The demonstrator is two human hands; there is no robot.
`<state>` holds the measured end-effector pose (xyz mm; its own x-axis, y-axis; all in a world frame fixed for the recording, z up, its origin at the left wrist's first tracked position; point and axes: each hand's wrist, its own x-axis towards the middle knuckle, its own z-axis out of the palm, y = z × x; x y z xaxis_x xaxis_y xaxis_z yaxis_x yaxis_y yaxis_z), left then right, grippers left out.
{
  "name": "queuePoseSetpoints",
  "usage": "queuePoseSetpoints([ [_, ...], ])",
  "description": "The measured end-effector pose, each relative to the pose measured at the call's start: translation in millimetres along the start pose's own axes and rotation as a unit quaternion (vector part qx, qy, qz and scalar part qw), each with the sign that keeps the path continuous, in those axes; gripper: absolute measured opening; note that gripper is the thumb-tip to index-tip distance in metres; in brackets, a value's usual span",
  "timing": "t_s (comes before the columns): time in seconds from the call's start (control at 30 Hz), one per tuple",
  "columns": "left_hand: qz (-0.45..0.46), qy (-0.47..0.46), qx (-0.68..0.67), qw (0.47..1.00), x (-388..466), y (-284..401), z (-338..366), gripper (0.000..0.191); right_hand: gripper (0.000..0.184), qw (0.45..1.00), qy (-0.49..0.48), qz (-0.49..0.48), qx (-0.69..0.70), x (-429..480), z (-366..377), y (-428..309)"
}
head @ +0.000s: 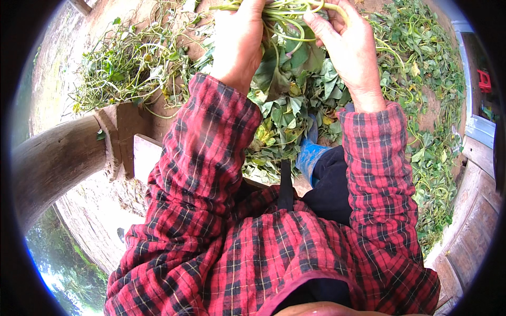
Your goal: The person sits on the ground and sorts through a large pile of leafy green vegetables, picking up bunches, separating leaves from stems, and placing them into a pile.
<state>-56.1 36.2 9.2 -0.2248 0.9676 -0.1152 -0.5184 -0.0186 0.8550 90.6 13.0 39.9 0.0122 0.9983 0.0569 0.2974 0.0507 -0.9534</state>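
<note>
At the top of the view my left hand [239,43] is closed around a bundle of green leafy vine stems [282,15]. My right hand [348,43] pinches a looped stem at the bundle's right side between thumb and fingers. Large limp leaves [272,71] hang from the bundle between my hands. Below them lies a heap of leafy vines [284,114], some leaves yellowed. The upper edge of the frame cuts off part of the bundle and of both hands.
A tangle of mostly bare stems [130,67] lies at the left, near a wooden post [59,146]. More leafy vines [431,158] cover the ground on the right, beside a plank wall [474,205]. My blue boot [310,156] stands against the heap.
</note>
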Motion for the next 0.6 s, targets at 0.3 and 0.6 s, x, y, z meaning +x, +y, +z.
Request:
queuePoseSetpoints([
  [0.3,0.045,0.011,-0.010,0.999,10.2,-3.7,-13.5,0.014,0.014,0.992,-0.021,-0.086,0.090,-13.0,-8.7,3.0],
  [0.6,0.093,0.022,0.073,0.993,2.3,6.6,-5.9,0.019,0.023,0.950,-0.159,-0.160,-0.217,-30.6,11.0,2.3],
])
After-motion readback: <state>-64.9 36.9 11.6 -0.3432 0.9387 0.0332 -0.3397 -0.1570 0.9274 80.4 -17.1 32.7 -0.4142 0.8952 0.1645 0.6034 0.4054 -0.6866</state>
